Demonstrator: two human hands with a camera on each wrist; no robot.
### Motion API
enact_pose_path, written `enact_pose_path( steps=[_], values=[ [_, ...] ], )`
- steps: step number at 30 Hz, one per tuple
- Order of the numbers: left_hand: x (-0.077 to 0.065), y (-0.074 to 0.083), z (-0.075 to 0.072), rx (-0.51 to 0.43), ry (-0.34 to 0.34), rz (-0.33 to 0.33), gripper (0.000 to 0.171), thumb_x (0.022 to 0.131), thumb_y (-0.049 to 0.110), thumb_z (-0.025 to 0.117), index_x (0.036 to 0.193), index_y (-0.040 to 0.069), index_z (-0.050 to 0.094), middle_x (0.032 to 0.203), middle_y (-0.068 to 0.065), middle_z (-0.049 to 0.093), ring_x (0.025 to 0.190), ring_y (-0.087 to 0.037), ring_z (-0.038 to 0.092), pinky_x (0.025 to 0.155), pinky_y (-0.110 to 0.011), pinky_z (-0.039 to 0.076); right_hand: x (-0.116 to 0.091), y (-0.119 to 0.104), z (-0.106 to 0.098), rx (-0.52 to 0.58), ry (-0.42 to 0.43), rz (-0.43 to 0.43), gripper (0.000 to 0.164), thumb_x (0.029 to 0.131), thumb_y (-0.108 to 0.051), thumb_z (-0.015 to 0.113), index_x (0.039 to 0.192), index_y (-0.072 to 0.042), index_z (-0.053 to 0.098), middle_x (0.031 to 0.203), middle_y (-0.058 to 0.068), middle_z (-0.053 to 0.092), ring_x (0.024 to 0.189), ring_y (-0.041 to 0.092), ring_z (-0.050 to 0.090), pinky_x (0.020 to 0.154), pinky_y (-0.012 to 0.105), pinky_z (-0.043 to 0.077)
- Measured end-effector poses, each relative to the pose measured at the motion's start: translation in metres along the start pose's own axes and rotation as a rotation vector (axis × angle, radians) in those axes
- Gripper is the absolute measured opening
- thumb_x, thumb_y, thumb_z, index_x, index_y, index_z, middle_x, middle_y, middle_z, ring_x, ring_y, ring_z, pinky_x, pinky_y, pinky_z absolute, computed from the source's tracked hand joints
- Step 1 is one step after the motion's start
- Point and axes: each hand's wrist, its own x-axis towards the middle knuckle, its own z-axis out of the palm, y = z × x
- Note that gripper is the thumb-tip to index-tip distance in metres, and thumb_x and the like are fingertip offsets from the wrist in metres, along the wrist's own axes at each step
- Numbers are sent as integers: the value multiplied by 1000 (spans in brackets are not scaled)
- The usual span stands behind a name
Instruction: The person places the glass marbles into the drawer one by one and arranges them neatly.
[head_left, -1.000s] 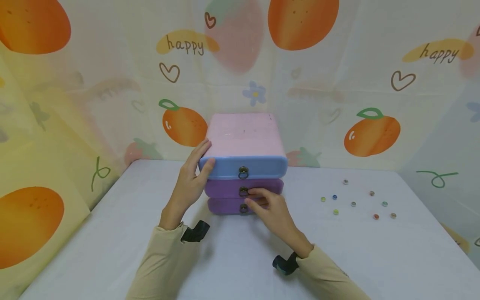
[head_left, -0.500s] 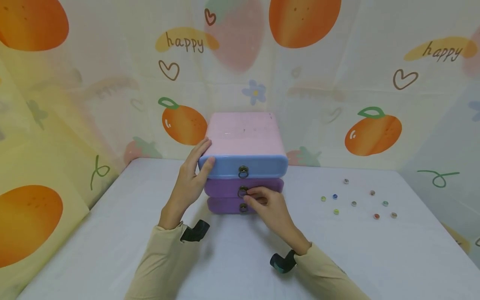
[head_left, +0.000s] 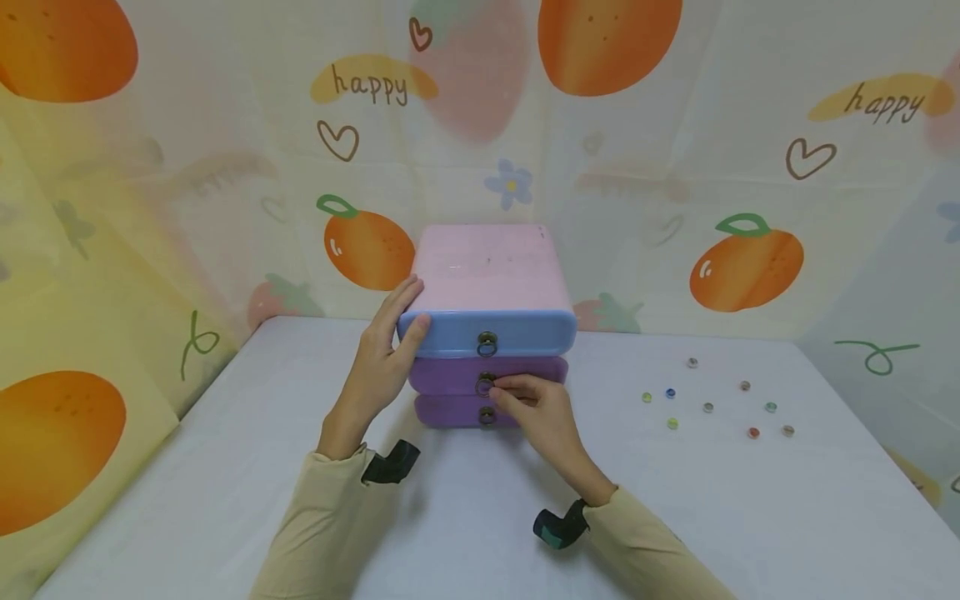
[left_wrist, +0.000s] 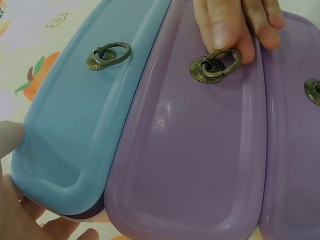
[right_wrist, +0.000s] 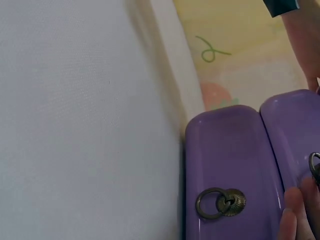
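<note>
White table (head_left: 187, 508); drawers (head_left: 453, 367) against left hand (head_left: 378, 362), right hand (head_left: 547, 417) seemingly pinching ring (left_wrist: 238, 60).

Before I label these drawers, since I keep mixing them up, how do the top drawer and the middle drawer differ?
The top drawer is blue; the middle drawer is purple. The top drawer's ring is untouched, while the right hand has its fingers at the middle drawer's ring. Both share rounded corners and bronze-toned metal pulls.
</note>
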Motion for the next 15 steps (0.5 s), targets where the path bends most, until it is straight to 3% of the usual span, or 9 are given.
enact_pose_path(
  steps=[15],
  values=[
    [-1, 0, -1, 0, -6, -1, 51, 104, 24, 48, 153, 15, 38, 163, -1, 31, 152, -22, 26, 124, -52, 22, 2, 1, 1, 48, 12, 20, 17, 87, -12, 76, 100, -1, 75, 95, 15, 77, 87, 21, 74, 73, 18, 58]
  ],
)
